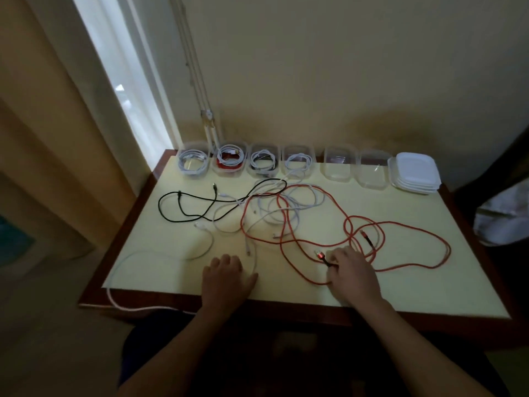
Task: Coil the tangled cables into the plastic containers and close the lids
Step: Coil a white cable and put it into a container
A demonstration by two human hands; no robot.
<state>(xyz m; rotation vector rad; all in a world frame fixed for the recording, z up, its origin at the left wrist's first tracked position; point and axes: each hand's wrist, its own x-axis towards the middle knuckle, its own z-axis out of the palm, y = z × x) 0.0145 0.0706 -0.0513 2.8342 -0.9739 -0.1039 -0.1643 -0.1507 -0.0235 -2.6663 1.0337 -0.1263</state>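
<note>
Desk (pixel 429 282): curled right grip (pixel 353 270) (red cable (pixel 412 225))

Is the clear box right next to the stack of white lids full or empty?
Empty. The clear box beside the lid stack shows only its bare bottom, with no cable coiled inside.

A desk with a pale yellow top and a dark red-brown wooden border (pixel 429 290) fills the middle of the frame. Behind it rises a plain cream wall (pixel 343 67), with thin pale conduits (pixel 194 67) running down it towards the desk's far left corner. A bright window strip (pixel 123 90) slants across the upper left, beside a beige curtain (pixel 43 110). A crumpled white bag (pixel 503 219) sits at the right edge.
</note>
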